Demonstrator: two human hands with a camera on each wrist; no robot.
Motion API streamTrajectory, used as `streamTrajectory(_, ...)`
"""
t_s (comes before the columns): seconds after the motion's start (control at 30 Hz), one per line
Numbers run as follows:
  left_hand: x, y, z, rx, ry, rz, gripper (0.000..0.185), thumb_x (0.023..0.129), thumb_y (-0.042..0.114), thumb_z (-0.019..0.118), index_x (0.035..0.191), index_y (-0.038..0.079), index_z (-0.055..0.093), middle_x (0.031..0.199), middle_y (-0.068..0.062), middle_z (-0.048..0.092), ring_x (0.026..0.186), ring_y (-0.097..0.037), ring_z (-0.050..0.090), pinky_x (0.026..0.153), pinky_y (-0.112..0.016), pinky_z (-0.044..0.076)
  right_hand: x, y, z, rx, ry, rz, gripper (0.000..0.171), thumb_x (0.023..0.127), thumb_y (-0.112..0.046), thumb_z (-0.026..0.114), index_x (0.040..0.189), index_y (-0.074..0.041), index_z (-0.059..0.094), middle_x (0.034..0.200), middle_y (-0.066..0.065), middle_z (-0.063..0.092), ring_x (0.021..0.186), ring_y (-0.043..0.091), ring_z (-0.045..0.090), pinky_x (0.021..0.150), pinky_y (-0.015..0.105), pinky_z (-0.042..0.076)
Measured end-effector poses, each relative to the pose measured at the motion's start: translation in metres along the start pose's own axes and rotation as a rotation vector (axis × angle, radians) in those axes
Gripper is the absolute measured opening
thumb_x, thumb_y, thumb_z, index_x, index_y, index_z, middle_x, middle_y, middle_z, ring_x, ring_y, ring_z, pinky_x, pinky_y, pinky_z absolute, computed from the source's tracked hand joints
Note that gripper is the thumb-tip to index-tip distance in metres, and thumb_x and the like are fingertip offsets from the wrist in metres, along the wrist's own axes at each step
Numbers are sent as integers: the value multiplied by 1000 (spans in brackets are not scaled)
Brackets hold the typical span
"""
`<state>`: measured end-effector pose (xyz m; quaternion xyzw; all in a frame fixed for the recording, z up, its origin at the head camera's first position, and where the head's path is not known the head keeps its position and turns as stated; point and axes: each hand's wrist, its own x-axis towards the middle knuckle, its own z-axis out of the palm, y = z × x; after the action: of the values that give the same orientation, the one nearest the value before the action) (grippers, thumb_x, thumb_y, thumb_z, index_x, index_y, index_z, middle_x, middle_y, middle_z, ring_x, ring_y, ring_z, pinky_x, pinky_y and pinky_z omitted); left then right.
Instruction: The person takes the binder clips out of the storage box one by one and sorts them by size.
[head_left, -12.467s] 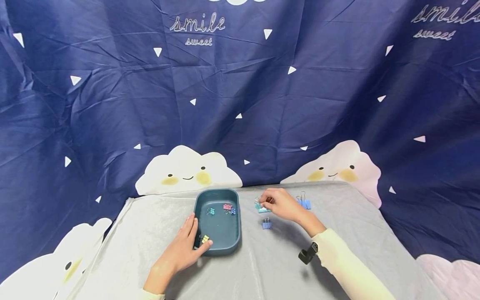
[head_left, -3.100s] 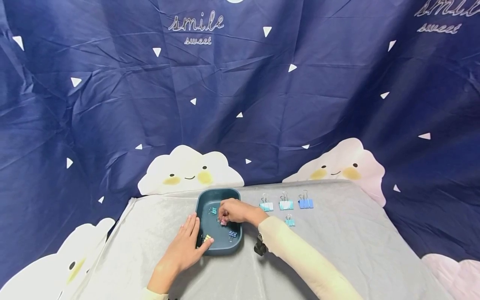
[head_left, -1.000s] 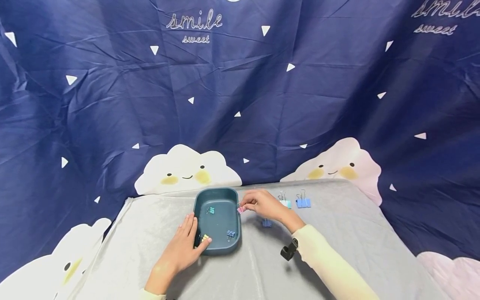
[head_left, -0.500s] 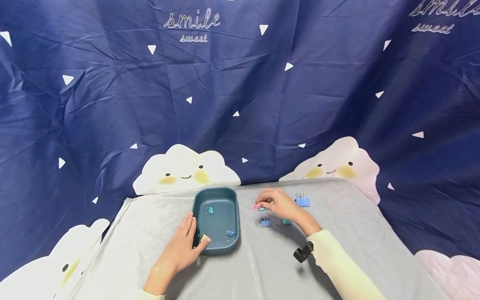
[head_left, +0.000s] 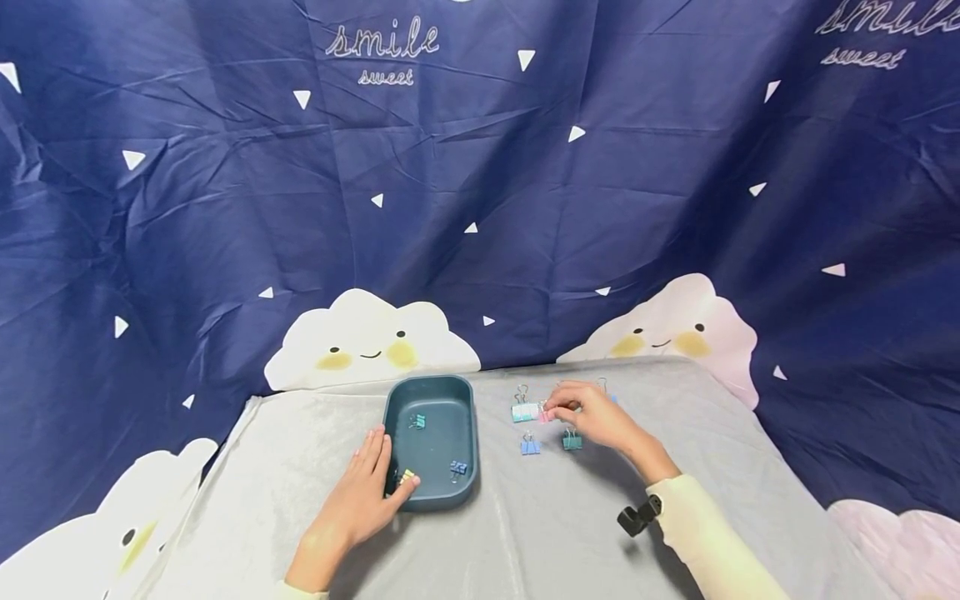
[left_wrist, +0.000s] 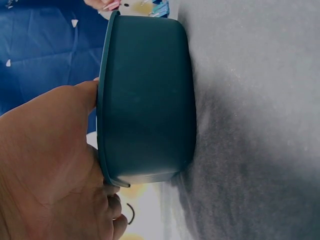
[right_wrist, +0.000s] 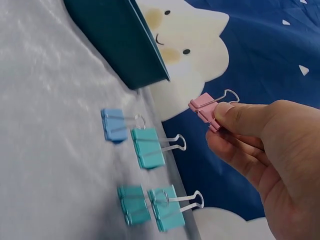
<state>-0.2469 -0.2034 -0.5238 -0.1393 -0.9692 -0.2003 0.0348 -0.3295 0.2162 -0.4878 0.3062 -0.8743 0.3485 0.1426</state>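
Your right hand [right_wrist: 265, 155] pinches a pink binder clip [right_wrist: 206, 110] between thumb and fingertips, held above the grey cloth [head_left: 525, 517] among teal and blue clips right of the tray. Your left hand [head_left: 360, 500], fingers relaxed, rests against the dark teal tray [head_left: 431, 500], thumb on its near rim.

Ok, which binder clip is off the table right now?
The pink binder clip, pinched in the right hand; the blue and teal clips lie on the cloth or in the tray.
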Motion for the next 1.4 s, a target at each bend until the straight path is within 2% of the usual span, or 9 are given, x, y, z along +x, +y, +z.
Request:
streamTrajectory(0.1,0,0,-1,1,-1,-4,95,104,61,57,164,-8,29,177,-24,17,166,-41,15,134,-59,21,-7,5,-6,-15,26,14,10,92,-4,80,96,-12,83,96,0,79,92,16,73,82,28,62)
streamTrajectory(0.27,0,1,-1,5,0,1,96,104,62,56,164,-8,29,177,-24,18,166,-41,15,134,-59,21,-19,16,-15,-19,40,81,13,92,-4,81,96,-16,83,97,-5,77,90,2,68,81,26,61)
streamTrajectory(0.5,0,1,-2,-2,-2,4,96,104,62,55,164,-8,28,177,-24,17,166,-41,15,134,-60,21,-35,31,-26,-23,73,150,14,91,-5,82,94,-18,84,98,-3,77,96,15,73,87,26,62)
streamTrajectory(0.63,0,0,-1,1,-5,5,97,104,64,54,165,-8,28,177,-24,17,166,-41,15,134,-60,21,-44,36,-31,-27,75,188,12,92,-7,82,96,-18,84,96,-4,76,89,7,69,81,23,60)
streamTrajectory(0.77,0,0,-1,4,-3,6,98,104,65,53,164,-8,29,177,-24,17,166,-41,15,134,-60,22,-52,43,-34,-29,80,202,11,92,-6,82,97,-15,84,96,-2,76,86,2,66,79,21,58)
streamTrajectory(1.1,0,2,-2,7,-5,3,95,105,60,56,164,-8,28,177,-24,18,166,-41,15,134,-59,21,-69,56,-38,-73,95,224,12,91,-1,81,96,-12,84,99,4,79,88,1,67,79,23,61)
streamTrajectory(1.4,0,2,-1,10,-3,0,93,105,58,58,164,-8,28,177,-24,18,166,-41,16,134,-60,22,-82,66,-38,-75,119,231,9,89,0,81,95,-7,82,95,7,78,80,-1,64,71,21,56)
